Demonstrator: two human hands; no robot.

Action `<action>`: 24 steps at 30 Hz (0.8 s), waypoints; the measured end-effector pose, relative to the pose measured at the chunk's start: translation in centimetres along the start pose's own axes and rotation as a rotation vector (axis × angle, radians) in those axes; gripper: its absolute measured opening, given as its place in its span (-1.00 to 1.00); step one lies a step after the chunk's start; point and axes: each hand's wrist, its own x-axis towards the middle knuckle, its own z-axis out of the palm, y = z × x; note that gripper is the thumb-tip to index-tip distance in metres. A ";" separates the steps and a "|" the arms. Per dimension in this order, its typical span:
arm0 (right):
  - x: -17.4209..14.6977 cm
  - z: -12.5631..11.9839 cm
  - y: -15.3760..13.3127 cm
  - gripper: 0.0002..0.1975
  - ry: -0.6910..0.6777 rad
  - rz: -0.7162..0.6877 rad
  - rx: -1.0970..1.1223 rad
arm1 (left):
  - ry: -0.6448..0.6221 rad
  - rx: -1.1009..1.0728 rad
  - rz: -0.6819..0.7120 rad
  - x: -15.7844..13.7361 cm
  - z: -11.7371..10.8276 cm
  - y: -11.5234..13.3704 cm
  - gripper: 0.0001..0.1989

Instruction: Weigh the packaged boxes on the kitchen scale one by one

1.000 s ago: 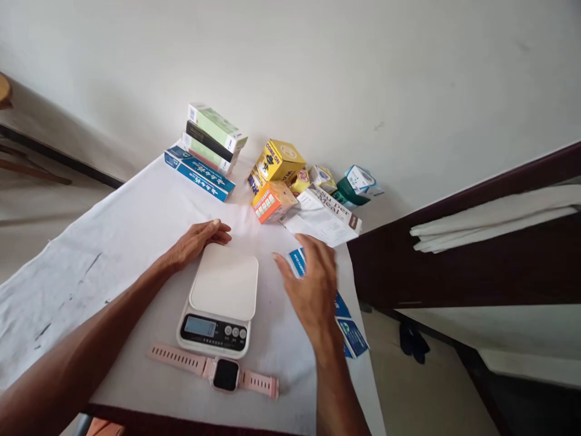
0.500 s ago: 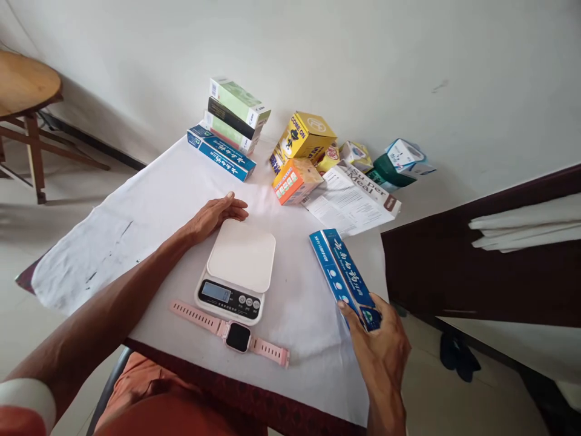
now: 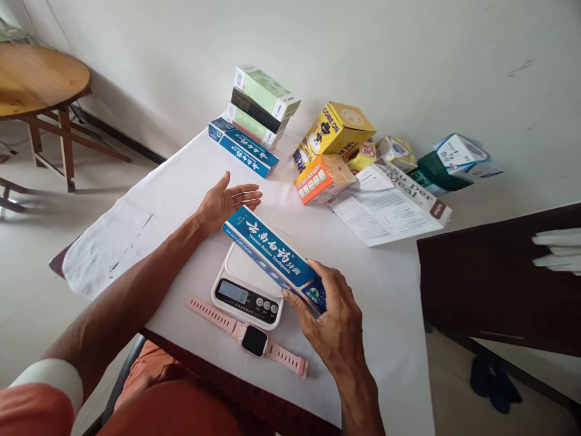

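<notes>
Step in hand, by the look of it: setting the toothpaste box [image 3: 273, 251] on the scale [image 3: 247, 304], not yet done. Held slantwise over the weighing plate [image 3: 244, 269], covering much of it, printed face up, one end clamped, other end pointing toward the left hand [image 3: 218, 207]. Seems clear of the plate, contact not certain from this angle. Next move likely calls for levelling the box, centring over the plate, lowering gently, then letting go fully so as not to weigh on the reading. Right hand [image 3: 334, 312]: gripping the box by its nearer end, thumb against the near long side, fingers over the far side, parted only around the box. Left hand: holding nothing, fingers extended and loosely spread, palm partly upturned, just beside the box's far end; cannot tell whether touching. Display [image 3: 233, 292] uncovered, digits too faint to read for sure. Pink smartwatch [image 3: 254, 340] laid out flat on the near side of the scale, apart from both hands.
</notes>
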 end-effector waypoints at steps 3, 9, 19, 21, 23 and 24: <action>0.3 -1.1 0.3 -0.39 -0.049 -0.006 -0.019 | 0.027 -0.020 -0.009 0.1 -0.1 0.2 -0.28; 1.0 -2.9 0.6 -0.31 -0.005 0.034 -0.025 | 0.007 -0.008 -0.020 0.6 -0.1 0.0 -0.30; 1.2 -1.6 0.1 -0.50 -0.019 0.141 0.085 | -0.038 0.056 0.053 0.9 0.0 -1.4 -0.38; 2.8 -2.5 -0.3 -0.47 0.039 0.206 0.085 | -0.049 0.123 0.105 0.8 0.1 -1.9 -0.41; 5.7 -2.5 -0.7 -0.44 0.117 0.180 0.053 | -0.057 0.176 0.139 0.6 0.2 -2.2 -0.42; 7.6 -2.1 -0.9 -0.43 0.154 0.132 0.042 | -0.060 0.192 0.146 0.5 0.3 -2.3 -0.41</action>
